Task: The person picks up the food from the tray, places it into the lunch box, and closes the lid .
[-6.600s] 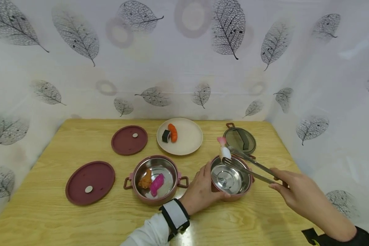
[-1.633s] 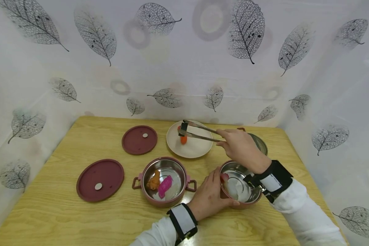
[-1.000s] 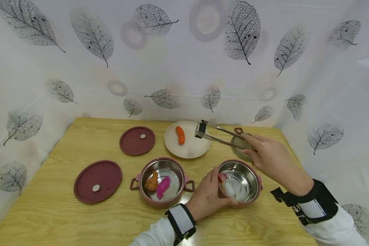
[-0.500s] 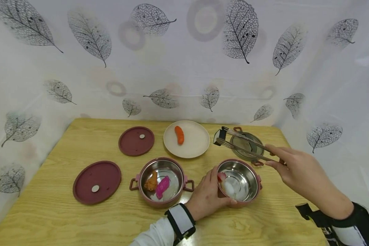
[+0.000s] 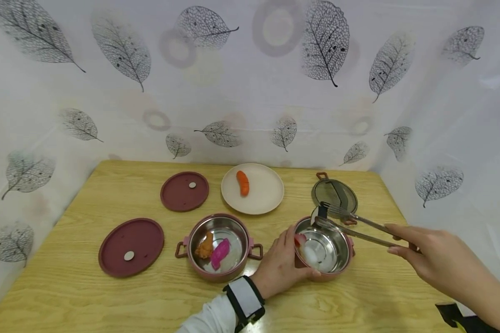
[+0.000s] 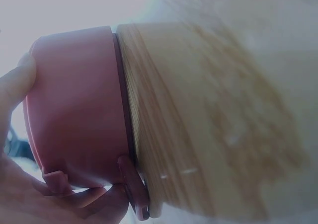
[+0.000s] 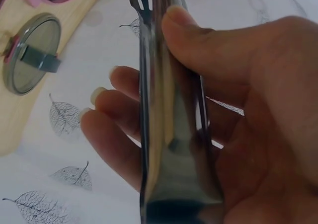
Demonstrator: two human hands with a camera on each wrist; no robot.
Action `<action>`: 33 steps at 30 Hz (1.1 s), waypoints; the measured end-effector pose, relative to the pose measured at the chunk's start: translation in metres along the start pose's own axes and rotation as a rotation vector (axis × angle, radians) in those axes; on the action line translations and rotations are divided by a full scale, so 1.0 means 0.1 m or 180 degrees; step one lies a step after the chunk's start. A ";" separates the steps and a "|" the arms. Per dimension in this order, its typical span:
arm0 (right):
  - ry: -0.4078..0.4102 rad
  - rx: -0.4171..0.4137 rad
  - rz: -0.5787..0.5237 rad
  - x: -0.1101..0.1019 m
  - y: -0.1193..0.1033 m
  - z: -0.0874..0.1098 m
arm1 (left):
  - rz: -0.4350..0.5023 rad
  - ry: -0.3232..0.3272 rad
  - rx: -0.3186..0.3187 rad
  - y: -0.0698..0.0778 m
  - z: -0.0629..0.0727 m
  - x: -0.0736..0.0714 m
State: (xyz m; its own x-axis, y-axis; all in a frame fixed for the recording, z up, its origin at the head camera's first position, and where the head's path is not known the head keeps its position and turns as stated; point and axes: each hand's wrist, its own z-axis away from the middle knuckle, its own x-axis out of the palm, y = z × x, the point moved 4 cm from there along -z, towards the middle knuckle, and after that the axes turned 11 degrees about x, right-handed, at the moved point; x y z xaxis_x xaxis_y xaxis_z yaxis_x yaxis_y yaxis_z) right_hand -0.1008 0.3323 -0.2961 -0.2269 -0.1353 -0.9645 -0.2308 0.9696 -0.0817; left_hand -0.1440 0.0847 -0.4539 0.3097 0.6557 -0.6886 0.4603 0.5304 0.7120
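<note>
My left hand [image 5: 280, 266] grips the near left side of a small pink pot [image 5: 333, 254] with a steel inside; in the left wrist view its thumb and fingers curl round the pot's wall [image 6: 79, 110]. Inside that pot lies a toy shrimp sushi [image 5: 310, 253], white with a pink tail. My right hand [image 5: 446, 261] holds metal tongs [image 5: 360, 234] with fork-like ends. Pinched in the tongs is a black-and-white toy sushi roll [image 5: 321, 212], over the pot's far rim. The right wrist view shows the thumb and fingers around the tongs [image 7: 174, 174].
Left of the gripped pot stands a second pink pot [image 5: 210, 276] holding a fried chicken piece [image 5: 205, 246] and a magenta piece [image 5: 220, 253]. Behind are a cream plate [image 5: 264, 192] with an orange sausage [image 5: 243, 183] and a glass lid [image 5: 326, 192]. Two maroon discs [image 5: 185, 194] lie left.
The shrimp sushi was released into the right pot. The tongs then took the sushi roll from the plate and carried it right and nearer, over the pot. My left hand stays on the pot.
</note>
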 end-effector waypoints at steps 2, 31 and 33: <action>-0.0116 0.0030 0.0044 0.03 0.05 0.05 | -0.0034 0.0011 0.0029 0.00 0.00 0.00; -0.1038 0.0046 0.0210 0.46 0.19 0.06 | 0.0001 -0.0048 0.0004 -0.01 0.01 0.01; -0.1070 0.0077 0.0189 0.46 0.19 0.06 | -0.0008 -0.0049 0.0009 0.00 0.01 0.00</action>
State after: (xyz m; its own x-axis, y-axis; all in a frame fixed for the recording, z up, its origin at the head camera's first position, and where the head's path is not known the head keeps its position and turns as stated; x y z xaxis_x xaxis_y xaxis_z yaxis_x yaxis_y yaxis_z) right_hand -0.1100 0.3462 -0.3436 0.0864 -0.0076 -0.9962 -0.2029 0.9789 -0.0251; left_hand -0.1435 0.0843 -0.4546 0.3213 0.6459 -0.6925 0.4633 0.5306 0.7098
